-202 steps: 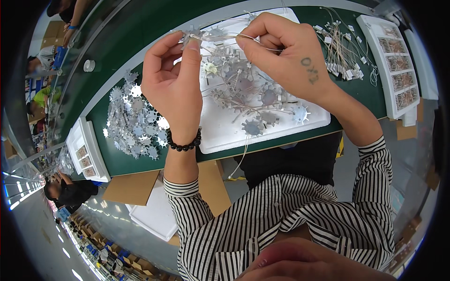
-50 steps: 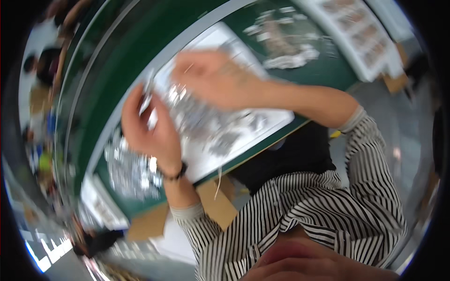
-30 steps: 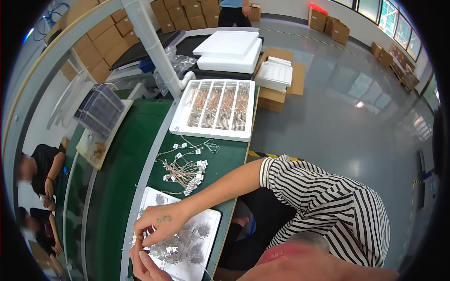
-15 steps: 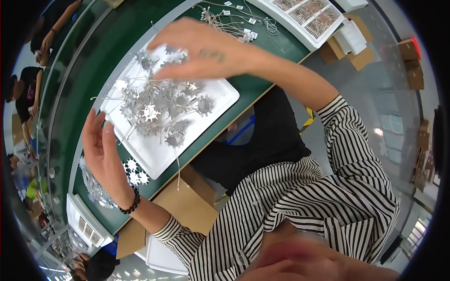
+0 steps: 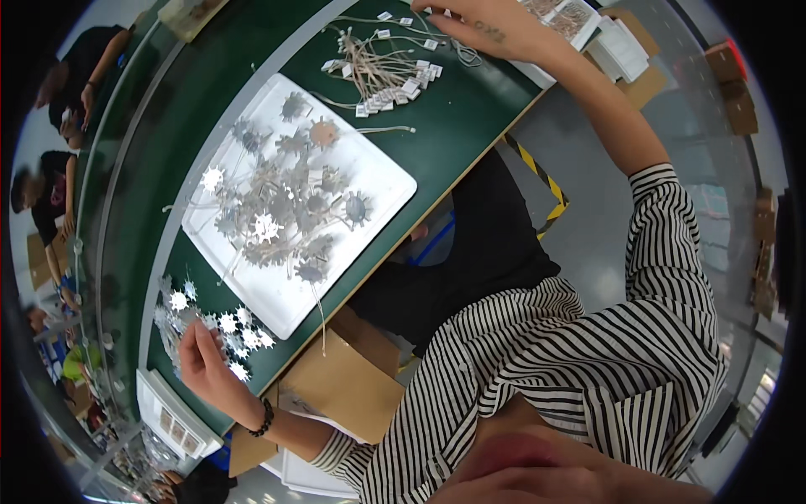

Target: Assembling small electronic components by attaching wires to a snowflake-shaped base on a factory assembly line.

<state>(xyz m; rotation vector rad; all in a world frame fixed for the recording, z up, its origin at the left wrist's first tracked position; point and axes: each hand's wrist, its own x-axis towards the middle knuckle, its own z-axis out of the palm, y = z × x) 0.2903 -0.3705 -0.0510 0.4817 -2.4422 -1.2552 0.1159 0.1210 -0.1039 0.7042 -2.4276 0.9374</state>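
Note:
My left hand (image 5: 211, 374) is at the pile of shiny gear-shaped metal pieces (image 5: 228, 322), left of the tray. Its thumb and fingers are drawn together at the pile's edge; what is between them is too small to tell. My right hand (image 5: 480, 25) reaches over the far end of the bench, partly cut off by the top edge. Its fingers are apart, close to loose white cables (image 5: 395, 23). Between my hands lies a white tray (image 5: 390, 181), heaped with gear-shaped metal pieces that have cables attached (image 5: 294, 197).
A bundle of white cables with tags (image 5: 374, 71) lies on the green bench (image 5: 457, 109) beyond the tray. A white foam box (image 5: 172, 412) stands at the lower left. Below the bench edge is an open cardboard box (image 5: 336, 382). Other people (image 5: 54, 193) work at the far left.
My right hand has moved from above the tray to the far right, by the cables. My left hand has come down to the metal pieces, its fingers closing.

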